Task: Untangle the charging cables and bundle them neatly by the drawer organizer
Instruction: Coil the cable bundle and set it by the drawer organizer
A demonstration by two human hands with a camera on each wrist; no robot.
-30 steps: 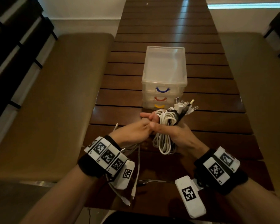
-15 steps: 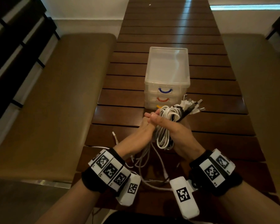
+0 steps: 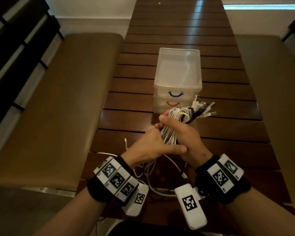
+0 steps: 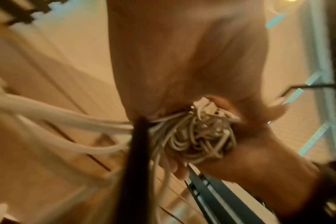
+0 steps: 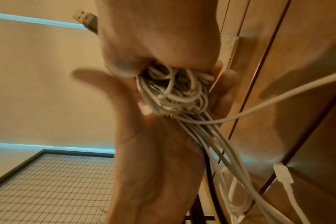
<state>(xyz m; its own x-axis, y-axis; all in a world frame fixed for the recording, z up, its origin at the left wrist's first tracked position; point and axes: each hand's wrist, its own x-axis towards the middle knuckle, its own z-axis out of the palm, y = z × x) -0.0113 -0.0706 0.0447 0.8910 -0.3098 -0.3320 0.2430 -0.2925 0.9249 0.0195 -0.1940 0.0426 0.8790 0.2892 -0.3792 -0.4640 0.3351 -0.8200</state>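
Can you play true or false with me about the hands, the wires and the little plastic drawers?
1. Both hands are on the bundle of cables. True: the right hand grips it and the left hand holds it too.
2. The drawer organizer stands on the wooden table. True.
3. The top drawer handle is green. False: it is blue, and the one below is red.
4. All the cables are wound up in the bundle. False: loose cable ends hang below the hands onto the table.
5. The plugs stick out of the bundle towards the drawers. True.
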